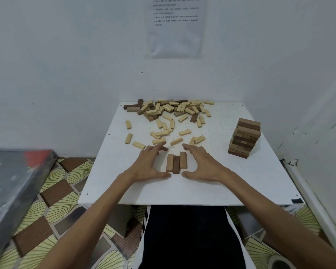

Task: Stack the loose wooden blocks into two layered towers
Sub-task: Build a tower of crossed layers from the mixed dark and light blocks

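White table (182,188) bears scattered blocks (169,110) and a tower (244,137).

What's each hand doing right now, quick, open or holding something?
Left hand: open, holding nothing, beside the three-block row.
Right hand: open, holding nothing, on the row's other side.

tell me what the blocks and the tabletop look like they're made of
Loose blocks: seemingly wood, pale, unpainted and matt; some darker brown, perhaps stained. Tower: the same blocks in tan and dark brown, matt. Tabletop: a thin white board, painted or laminated, cannot tell which; speckled with small marks towards the pile.
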Demonstrator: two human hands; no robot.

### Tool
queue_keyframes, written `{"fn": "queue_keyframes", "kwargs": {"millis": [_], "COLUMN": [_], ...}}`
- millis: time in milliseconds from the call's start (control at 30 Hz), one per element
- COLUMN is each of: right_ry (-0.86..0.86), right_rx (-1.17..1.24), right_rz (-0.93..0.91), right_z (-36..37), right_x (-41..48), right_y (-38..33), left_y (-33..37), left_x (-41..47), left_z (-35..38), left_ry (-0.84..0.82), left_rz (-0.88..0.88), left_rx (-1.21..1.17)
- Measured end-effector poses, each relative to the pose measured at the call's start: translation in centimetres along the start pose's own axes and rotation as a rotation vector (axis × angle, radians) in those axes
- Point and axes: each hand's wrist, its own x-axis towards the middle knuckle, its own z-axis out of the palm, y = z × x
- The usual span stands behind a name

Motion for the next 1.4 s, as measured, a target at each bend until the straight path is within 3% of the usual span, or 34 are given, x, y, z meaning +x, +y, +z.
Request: {"fn": "queue_keyframes", "kwargs": {"millis": [233, 967, 1400], "right_ry": [0.107, 0.097, 0.206], "right_rx": [0.199, 0.262, 0.224], "right_rz": [0.001, -0.014, -0.038], "right_z": [1.4, 1.1, -6.4], "right_x": [0.3, 0.6, 2.1], "right_y": [0.9, 0.3, -1.6], "left_y": [0.5, 0.7, 4.5], "left_x": [0.5, 0.9, 6.5], "left_z": [1.6, 2.0, -4.2], "left_ry": [0.095, 0.15, 0.088], "left_rz": [0.0, -0.109, 0.04], "left_rx": [-0.092, -0.324, -0.304]}}
